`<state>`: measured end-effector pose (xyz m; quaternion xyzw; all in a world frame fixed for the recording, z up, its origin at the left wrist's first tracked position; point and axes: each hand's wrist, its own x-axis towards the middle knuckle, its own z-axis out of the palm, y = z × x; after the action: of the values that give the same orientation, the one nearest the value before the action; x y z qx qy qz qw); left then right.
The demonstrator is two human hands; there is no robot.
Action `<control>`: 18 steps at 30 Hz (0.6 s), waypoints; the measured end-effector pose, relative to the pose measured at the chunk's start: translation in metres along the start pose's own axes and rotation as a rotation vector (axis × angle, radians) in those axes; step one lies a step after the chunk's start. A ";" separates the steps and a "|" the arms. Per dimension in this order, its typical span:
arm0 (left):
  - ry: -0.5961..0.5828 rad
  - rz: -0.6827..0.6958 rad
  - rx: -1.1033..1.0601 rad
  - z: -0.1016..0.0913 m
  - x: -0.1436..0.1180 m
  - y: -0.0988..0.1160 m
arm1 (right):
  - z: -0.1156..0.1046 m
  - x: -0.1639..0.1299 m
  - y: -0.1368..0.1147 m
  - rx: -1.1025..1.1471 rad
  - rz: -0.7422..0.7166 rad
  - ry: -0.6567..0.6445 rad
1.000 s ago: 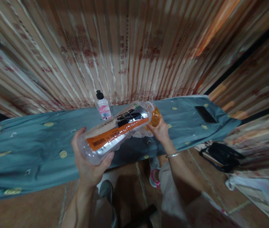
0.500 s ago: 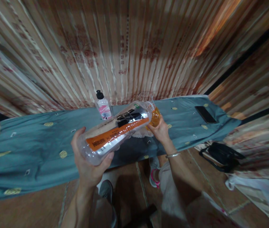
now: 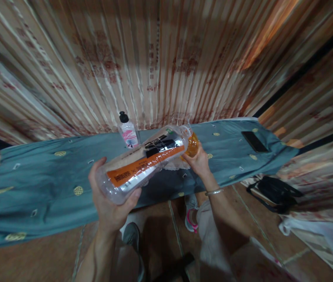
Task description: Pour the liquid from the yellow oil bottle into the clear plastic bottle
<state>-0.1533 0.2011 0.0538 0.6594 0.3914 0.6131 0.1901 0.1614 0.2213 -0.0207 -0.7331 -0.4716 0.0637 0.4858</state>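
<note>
Reaching up from the lower edge of the view, the left forearm ends in the left hand (image 3: pixel 109 203), which is cupped under the base of a large clear plastic bottle (image 3: pixel 143 162) with fingers and thumb wrapped round it in a firm grasp. That bottle, wearing an orange and black label, is tipped almost flat, its neck pointing away from the left hand toward the right one. The right arm, a thin bangle (image 3: pixel 213 192) at the wrist, stretches forward and the right hand (image 3: pixel 198 162) closes round a glass of amber liquid (image 3: pixel 192 144), held just at the mouth of the tilted bottle; whether the two touch cannot be told. Beneath both hands lies a blue-grey cloth (image 3: pixel 43 188) dotted with small yellow motifs. Just beyond the bottle, behind the left hand, stands a small bottle with a black cap and pink label (image 3: pixel 128 133). Well off past the right hand a dark phone (image 3: pixel 254 141) lies flat on the cloth.
</note>
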 end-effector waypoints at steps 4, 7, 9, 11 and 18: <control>-0.006 0.004 0.002 -0.001 -0.001 -0.002 | -0.001 0.001 -0.001 -0.015 0.009 -0.010; -0.012 -0.005 -0.010 -0.001 -0.001 -0.003 | -0.001 0.000 -0.002 -0.009 0.002 -0.014; -0.006 -0.007 -0.003 -0.001 -0.002 -0.004 | -0.001 0.000 -0.002 -0.001 -0.001 -0.016; 0.005 -0.001 0.015 -0.001 -0.002 -0.004 | -0.001 0.000 -0.001 -0.002 0.003 -0.014; -0.007 -0.009 0.002 -0.001 -0.002 -0.002 | 0.000 0.001 0.003 -0.005 -0.007 -0.010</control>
<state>-0.1546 0.2012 0.0511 0.6598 0.3945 0.6096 0.1936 0.1637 0.2213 -0.0223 -0.7323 -0.4769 0.0643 0.4818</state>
